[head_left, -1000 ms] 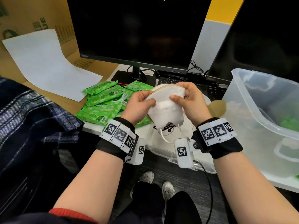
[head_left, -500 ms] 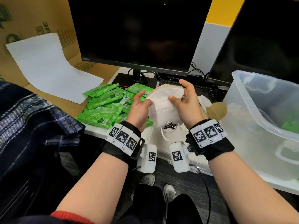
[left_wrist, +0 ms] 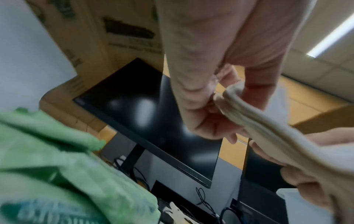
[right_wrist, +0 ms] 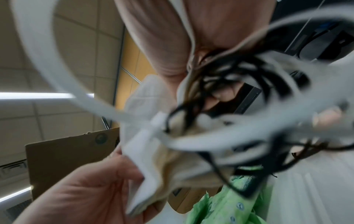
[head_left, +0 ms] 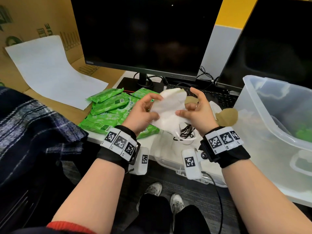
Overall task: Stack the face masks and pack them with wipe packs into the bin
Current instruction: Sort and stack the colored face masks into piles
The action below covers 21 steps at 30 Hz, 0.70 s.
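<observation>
The black monitor (head_left: 145,36) fills the back of the desk and serves as the landmark. To its right, nearer the person, stands the clear plastic bin (head_left: 263,125), with something green showing through its wall; what it is cannot be told. Left of the monitor a white sheet of paper (head_left: 50,71) curves over brown cardboard. Just below the monitor's left corner lie the green wipe packs (head_left: 108,112), overlapping in a loose pile. In front of the monitor's stand, both hands hold up the stack of face masks (head_left: 168,108), white outside with a tan layer at the edges, their white and black ear loops (head_left: 185,132) dangling underneath. The left hand (head_left: 143,114) pinches the stack's left edge between thumb and curled fingers. The right hand (head_left: 197,112) presses its thumb onto the front; its upper fingers look spread, though the blurred wrist view leaves their grip uncertain. Another tan mask (head_left: 228,117) lies between the hands and the bin.
</observation>
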Each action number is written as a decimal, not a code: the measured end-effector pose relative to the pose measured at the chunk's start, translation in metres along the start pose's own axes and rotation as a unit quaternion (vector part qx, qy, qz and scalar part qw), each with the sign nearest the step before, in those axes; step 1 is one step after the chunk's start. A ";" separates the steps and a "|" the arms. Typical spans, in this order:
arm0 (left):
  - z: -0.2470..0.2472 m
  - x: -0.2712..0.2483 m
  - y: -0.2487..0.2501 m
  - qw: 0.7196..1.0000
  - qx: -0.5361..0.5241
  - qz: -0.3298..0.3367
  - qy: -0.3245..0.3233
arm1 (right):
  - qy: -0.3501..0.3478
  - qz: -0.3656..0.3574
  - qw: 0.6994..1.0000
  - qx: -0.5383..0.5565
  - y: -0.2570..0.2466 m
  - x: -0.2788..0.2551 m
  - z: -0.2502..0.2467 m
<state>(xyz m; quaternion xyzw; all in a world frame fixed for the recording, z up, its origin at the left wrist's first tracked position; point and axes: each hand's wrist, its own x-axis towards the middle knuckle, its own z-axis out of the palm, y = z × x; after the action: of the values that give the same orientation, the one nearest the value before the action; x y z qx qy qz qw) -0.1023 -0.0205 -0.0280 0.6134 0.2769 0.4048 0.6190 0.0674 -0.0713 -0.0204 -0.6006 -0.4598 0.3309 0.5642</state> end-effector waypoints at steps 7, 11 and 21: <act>-0.001 0.007 0.006 0.992 0.028 0.035 -0.121 | 0.025 0.021 0.999 0.020 0.008 0.009 0.001; 0.002 0.009 0.001 0.991 0.074 0.003 -0.108 | -0.037 0.010 0.999 -0.013 0.009 0.015 -0.001; -0.010 0.029 -0.013 0.982 0.105 -0.005 0.157 | 0.022 0.051 0.946 -0.318 0.030 0.063 -0.023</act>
<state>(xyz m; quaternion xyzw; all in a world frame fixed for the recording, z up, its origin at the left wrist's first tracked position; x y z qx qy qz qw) -0.0936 0.0102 -0.0372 0.6022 0.4153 0.4617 0.5017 0.1160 -0.0200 -0.0393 -0.7789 -0.4972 0.1821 0.3360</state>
